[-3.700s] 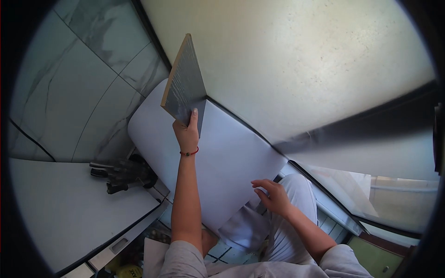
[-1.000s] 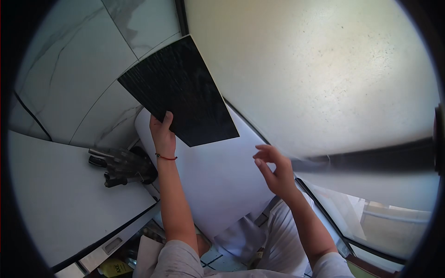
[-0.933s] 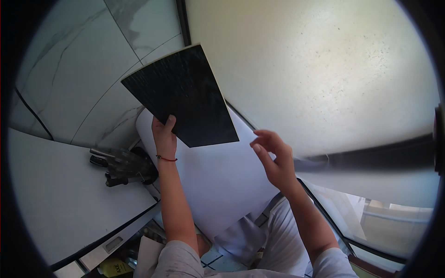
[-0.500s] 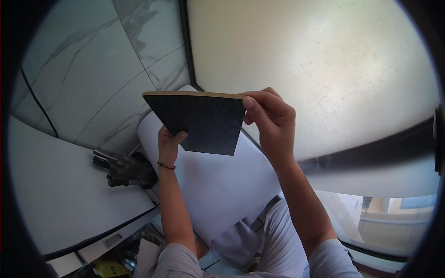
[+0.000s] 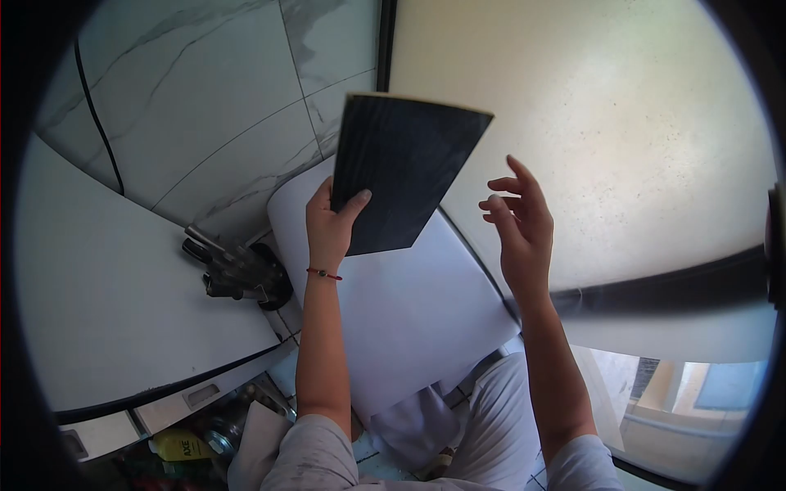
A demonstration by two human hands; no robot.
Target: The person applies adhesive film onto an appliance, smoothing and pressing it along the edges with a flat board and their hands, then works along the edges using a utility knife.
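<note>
My left hand [image 5: 331, 222] grips a dark flat board [image 5: 401, 168] by its left side, with the thumb lying across its face. The board has a thin pale edge along the top and is held up, tilted, above a white rounded surface [image 5: 409, 327]. To the right of the board is my right hand [image 5: 524, 225], apart from it. Its fingers are parted and bent, with nothing between them. Fingers of the left hand behind the board are hidden.
At the left, a black knife holder [image 5: 266, 274] with several handles stands beside a white counter [image 5: 131, 286]. Below the counter are a yellow bottle [image 5: 180, 444] and other items. A marbled tile wall [image 5: 221, 98] and a large pale panel [image 5: 589, 106] rise behind.
My right hand has let go of the board's upper right corner and moved away to the right. The board, still in my left hand, has turned and shows more of its dark face.
</note>
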